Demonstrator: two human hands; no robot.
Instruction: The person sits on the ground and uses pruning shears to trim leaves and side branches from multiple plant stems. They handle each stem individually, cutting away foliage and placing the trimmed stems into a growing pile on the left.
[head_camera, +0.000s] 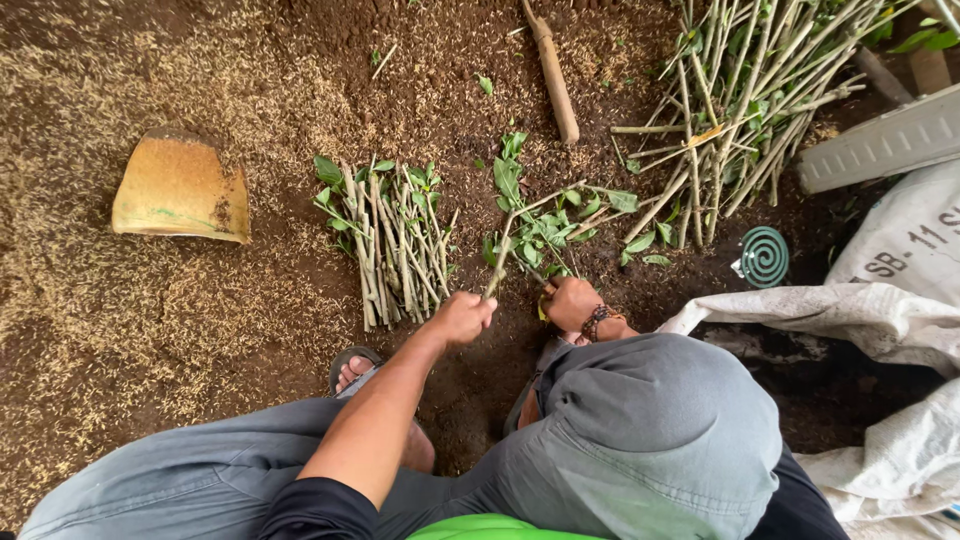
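Brown soil strewn with pale husks covers the ground where the person squats. The left hand is closed in a fist, its fingers wrapped round the lower end of a leafy green cutting that lies slanting up and away over the earth. The right hand, with a beaded bracelet at the wrist, is curled shut just beside it near the stem's base; what its fingers pinch cannot be told. Left of the hands lies a bundle of trimmed stems, cut ends towards the person. Well apart at upper right rests a heap of long bare stalks. A green spiral coil sits near white sacks. A yellowish curved tile lies far left.
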